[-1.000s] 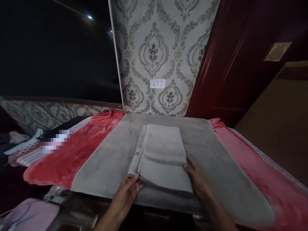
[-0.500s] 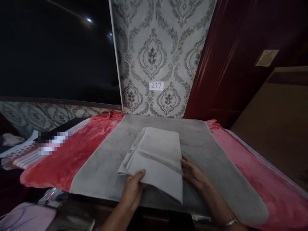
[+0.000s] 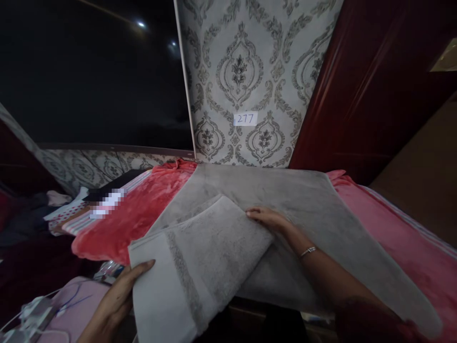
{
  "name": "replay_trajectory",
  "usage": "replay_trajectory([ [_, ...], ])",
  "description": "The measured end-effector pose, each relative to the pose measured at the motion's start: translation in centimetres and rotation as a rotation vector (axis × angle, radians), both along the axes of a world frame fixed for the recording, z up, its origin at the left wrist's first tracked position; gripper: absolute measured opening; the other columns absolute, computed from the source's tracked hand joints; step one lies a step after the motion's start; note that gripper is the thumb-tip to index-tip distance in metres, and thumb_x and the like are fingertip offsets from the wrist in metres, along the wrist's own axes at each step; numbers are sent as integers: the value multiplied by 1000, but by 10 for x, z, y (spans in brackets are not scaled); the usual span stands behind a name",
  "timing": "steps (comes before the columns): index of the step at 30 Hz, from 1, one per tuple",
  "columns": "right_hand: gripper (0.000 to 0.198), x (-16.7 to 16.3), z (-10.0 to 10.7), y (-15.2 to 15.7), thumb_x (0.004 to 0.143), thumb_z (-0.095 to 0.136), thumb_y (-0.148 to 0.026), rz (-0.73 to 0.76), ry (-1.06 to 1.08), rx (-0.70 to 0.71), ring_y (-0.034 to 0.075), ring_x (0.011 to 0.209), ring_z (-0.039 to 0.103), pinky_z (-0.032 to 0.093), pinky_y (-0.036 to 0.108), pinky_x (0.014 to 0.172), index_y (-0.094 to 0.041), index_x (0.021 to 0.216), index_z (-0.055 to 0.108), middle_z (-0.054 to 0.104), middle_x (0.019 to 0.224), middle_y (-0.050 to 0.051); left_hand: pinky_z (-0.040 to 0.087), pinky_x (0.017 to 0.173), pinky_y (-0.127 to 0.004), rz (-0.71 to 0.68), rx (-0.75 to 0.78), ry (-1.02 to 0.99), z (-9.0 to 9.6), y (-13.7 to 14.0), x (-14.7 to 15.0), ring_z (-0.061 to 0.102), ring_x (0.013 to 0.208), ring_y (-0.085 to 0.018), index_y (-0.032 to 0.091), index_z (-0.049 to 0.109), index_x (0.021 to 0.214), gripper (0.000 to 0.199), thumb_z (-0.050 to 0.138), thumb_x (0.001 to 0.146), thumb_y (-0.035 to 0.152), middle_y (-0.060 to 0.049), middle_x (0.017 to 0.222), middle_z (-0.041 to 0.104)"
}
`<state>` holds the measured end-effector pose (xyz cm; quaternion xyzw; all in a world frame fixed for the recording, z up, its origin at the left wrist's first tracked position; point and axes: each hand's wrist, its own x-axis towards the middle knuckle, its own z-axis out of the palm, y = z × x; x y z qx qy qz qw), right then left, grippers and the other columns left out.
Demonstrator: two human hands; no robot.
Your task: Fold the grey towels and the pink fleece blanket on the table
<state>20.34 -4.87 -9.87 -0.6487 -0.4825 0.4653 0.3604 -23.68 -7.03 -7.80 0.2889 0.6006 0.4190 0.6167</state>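
Observation:
A folded light grey towel (image 3: 221,247) with a fuzzy face and a smooth band near one end is tilted above the grey cloth (image 3: 285,190) on the table. My left hand (image 3: 123,288) grips its left end, thumb on top and fingers hidden underneath. At the upper right edge, my right hand (image 3: 267,219) holds the towel, fingertips over the edge; its thumb is hidden. The towel's lower left corner hangs past the table's front edge.
Red plush fabric (image 3: 132,207) lies left of the grey cloth, and pink plush fabric (image 3: 385,219) on the right. A dark television screen (image 3: 93,76) and patterned wall (image 3: 246,71) stand behind. Power strips with cables (image 3: 35,314) sit at the lower left.
The towel has turned and swung left and toward me, its fuzzy face now showing upward. My left hand moved left with it; my right hand went to its upper right edge.

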Motion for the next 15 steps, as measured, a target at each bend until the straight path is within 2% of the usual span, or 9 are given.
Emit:
replay_trajectory([
  [3,32,-18,5,19,69,83,-39,18,-135,29,23,93,65,51,30,79,-17,89,71,72,94,6,65,67,-40,-37,-28,-31,-9,0,0,77,76,-33,13,72,109,50,82,62,22,-13,85,78],
  [7,35,-38,7,24,69,81,-41,67,37,-109,22,77,66,53,32,70,-16,90,68,73,87,7,65,67,-39,-33,79,9,-5,3,0,77,78,-33,15,69,117,63,87,58,28,-12,86,78],
  [9,35,-42,13,13,68,78,-41,88,188,-117,20,71,65,53,31,67,-17,91,67,73,85,7,64,63,-38,-62,110,33,10,9,1,77,75,-34,16,70,116,67,90,54,30,-12,85,78],
  [11,38,-39,26,-5,67,77,-42,52,275,-25,20,72,66,54,30,65,-18,96,67,74,88,7,63,58,-38,-112,128,58,31,19,4,76,70,-33,15,70,112,67,91,51,32,-12,82,78],
  [15,56,-14,67,-52,66,78,-46,-122,302,163,21,72,67,54,29,62,-18,113,67,74,90,7,62,53,-37,-258,222,126,79,61,23,73,62,-30,14,72,107,64,91,50,34,-11,79,77],
])
